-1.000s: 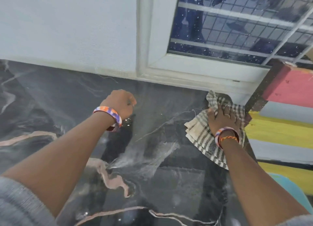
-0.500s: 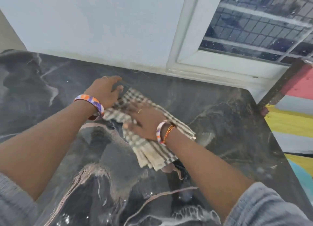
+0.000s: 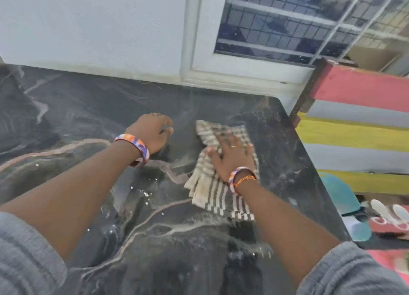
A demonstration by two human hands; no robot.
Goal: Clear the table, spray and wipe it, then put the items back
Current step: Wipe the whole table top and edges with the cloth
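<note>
A dark marbled table (image 3: 77, 109) fills the view, wet with streaks and droplets. A folded checked cloth (image 3: 212, 188) in beige and dark stripes lies on its right half. My right hand (image 3: 232, 156) presses flat on the cloth with fingers spread. My left hand (image 3: 152, 132) rests on the table just left of the cloth, fingers curled under, holding nothing that I can see.
A white wall and window frame (image 3: 221, 73) run along the table's far edge. To the right stands a striped pink, grey and yellow wooden bench (image 3: 354, 126). A teal object (image 3: 340, 195) sits below the table's right edge.
My right hand swept the cloth from the far right corner to the left beside my left hand, then back right toward the middle right. My left hand stayed on the table.
</note>
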